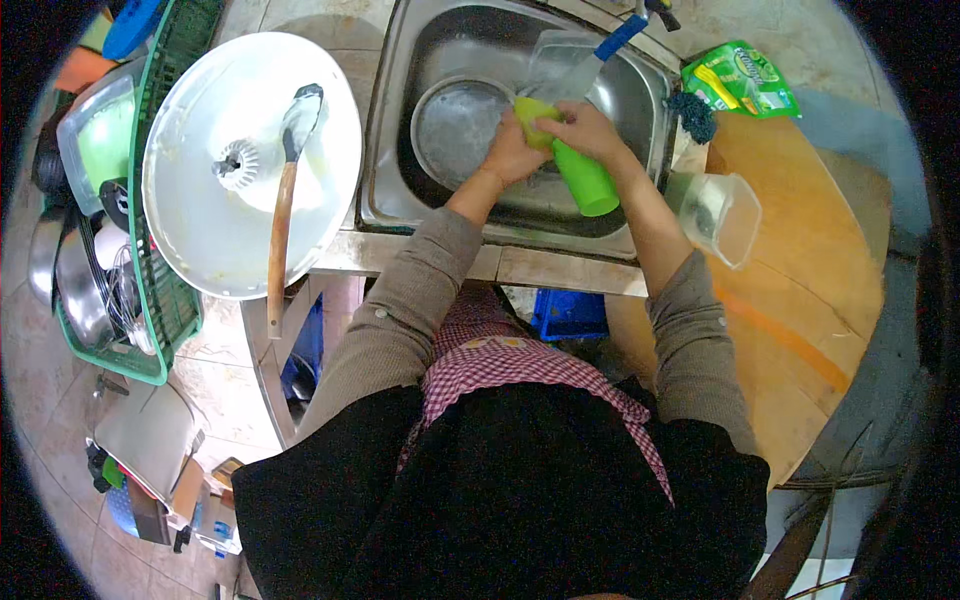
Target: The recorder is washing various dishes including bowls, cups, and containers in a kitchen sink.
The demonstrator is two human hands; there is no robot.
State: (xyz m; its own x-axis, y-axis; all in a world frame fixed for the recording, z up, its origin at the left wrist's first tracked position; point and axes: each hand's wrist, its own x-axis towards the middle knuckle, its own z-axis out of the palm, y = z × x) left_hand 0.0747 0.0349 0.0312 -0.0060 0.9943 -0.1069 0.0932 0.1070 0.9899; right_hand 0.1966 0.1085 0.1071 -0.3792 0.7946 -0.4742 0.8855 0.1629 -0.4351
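Note:
Over the steel sink, my left hand grips a yellow-green piece. My right hand closes on the same piece from the other side, its thumb across it. A bright green plastic cylinder slants down from between my hands, its wide end toward me. Fingers hide where the two meet, so I cannot tell whether they are joined. Just beyond, water spreads from a tap with a blue sleeve. A round metal pan lies in the basin, and a clear plastic container is behind the water.
Left of the sink, a large white lid carries a wooden-handled spatula overhanging the counter. A green crate holds bowls and a whisk. At right are a green pouch, a dark scrubber and a clear tub.

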